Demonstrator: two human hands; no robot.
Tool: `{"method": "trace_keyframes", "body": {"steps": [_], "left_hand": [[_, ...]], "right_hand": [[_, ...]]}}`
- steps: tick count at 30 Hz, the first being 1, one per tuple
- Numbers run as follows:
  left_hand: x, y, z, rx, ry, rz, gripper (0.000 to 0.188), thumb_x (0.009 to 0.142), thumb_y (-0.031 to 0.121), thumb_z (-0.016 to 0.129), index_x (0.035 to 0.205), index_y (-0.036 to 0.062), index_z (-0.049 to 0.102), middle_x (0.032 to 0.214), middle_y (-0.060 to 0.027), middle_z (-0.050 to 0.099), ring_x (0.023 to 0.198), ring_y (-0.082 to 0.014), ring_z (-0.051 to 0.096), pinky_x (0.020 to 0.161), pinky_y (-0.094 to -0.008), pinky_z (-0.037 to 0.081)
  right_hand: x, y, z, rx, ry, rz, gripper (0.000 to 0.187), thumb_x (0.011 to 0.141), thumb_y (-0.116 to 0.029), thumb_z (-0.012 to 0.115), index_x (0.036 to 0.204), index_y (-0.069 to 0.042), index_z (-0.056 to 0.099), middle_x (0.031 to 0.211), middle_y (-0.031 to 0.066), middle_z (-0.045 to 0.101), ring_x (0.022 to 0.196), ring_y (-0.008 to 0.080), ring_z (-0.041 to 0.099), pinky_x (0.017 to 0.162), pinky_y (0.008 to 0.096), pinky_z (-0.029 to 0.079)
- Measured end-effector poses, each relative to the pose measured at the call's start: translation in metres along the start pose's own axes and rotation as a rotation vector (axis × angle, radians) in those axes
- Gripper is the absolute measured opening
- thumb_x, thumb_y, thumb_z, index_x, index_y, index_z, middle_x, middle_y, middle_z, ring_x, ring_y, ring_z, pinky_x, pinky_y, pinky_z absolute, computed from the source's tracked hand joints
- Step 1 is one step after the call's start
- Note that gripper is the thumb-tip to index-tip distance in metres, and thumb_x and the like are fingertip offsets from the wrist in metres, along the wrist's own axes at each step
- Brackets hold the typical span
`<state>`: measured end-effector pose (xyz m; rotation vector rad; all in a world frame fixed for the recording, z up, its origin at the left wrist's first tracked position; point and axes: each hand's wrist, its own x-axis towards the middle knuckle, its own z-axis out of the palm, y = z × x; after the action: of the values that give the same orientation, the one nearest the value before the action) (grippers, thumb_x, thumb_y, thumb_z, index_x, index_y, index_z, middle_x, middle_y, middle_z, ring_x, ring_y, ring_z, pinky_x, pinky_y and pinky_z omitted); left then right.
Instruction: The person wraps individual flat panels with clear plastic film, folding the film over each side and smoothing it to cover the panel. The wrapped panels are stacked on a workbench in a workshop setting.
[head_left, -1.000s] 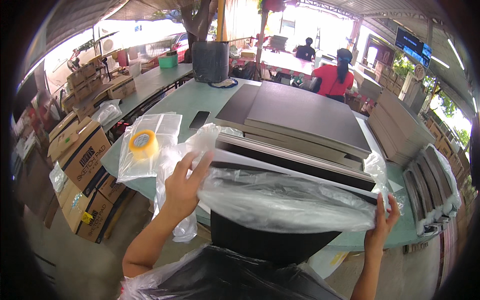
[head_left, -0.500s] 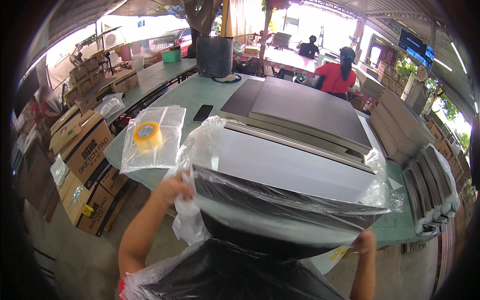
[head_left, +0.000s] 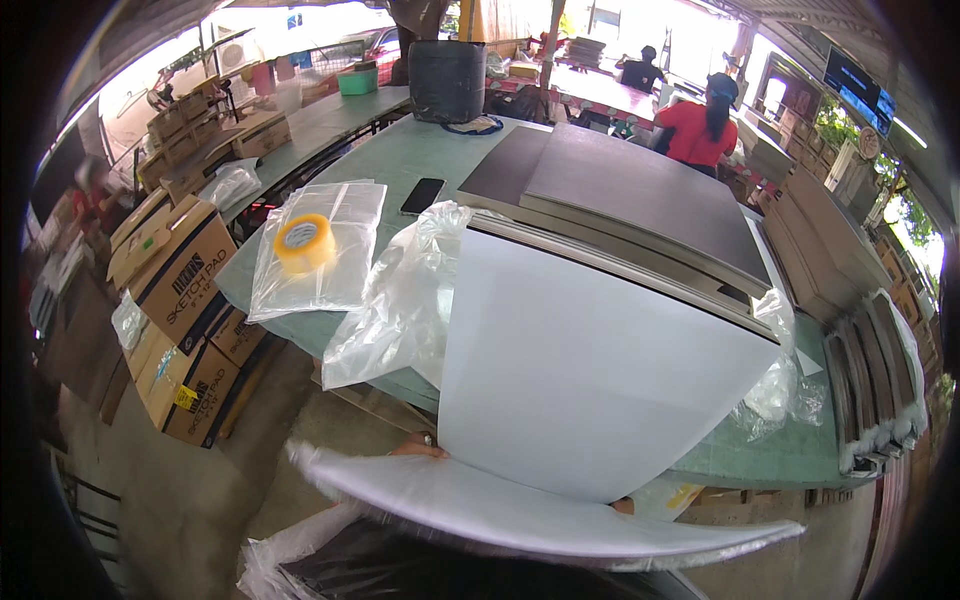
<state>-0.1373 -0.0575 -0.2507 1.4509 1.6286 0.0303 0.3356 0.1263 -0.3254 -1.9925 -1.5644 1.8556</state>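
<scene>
A broad white sheet point(head_left: 590, 340) slopes from the stack on the table toward me. In front of it, low and close to my body, a bowed white sheet point(head_left: 520, 515) edged with clear plastic stretches sideways, blurred by motion. My left hand point(head_left: 420, 446) shows behind its far edge, fingers closed at the lower left corner of the broad sheet; the rest is hidden. Of my right hand point(head_left: 624, 506) only a fingertip peeps out near the lower right corner. Dark plastic-covered material point(head_left: 400, 560) lies against my front.
Grey boards point(head_left: 640, 195) lie stacked on the green table point(head_left: 370, 170). Left of them are clear bags point(head_left: 350, 270), a yellow tape roll point(head_left: 305, 243), a phone point(head_left: 424, 196) and crumpled plastic point(head_left: 400, 300). Cartons point(head_left: 185, 280) stand at left, wrapped bundles point(head_left: 870, 370) at right. A person in red point(head_left: 700, 135) is beyond.
The black, plastic-covered sheet in my hands has swung down toward me, and a white face now shows. Both hands have moved inward and lower. The broad white sheet behind is more exposed.
</scene>
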Motion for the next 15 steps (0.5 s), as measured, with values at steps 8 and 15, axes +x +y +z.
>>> {"method": "trace_keyframes", "body": {"steps": [8, 15], "left_hand": [[-0.148, 0.155, -0.133, -0.360, -0.374, 0.926, 0.026, 0.083, 0.025, 0.051, 0.099, 0.0051, 0.053, 0.092, -0.0083, 0.055, 0.081, -0.0169, 0.052, 0.071, -0.0277, 0.042], [-0.008, 0.104, -0.011, 0.193, -0.166, 0.231, 0.039, 0.083, 0.037, 0.043, 0.113, 0.0126, 0.047, 0.105, -0.0154, 0.051, 0.092, -0.0292, 0.051, 0.079, -0.0378, 0.040]], "right_hand": [[-0.209, -0.131, -0.071, 0.291, -1.146, -1.163, 0.040, 0.085, -0.034, 0.043, 0.105, 0.000, 0.053, 0.100, 0.0225, 0.055, 0.098, 0.0297, 0.052, 0.088, 0.0402, 0.036], [-0.132, -0.091, 0.032, -0.686, -0.720, -0.476, 0.061, 0.085, -0.050, 0.031, 0.131, -0.011, 0.026, 0.137, 0.0123, 0.018, 0.128, 0.0280, 0.010, 0.102, 0.0421, 0.007]]}}
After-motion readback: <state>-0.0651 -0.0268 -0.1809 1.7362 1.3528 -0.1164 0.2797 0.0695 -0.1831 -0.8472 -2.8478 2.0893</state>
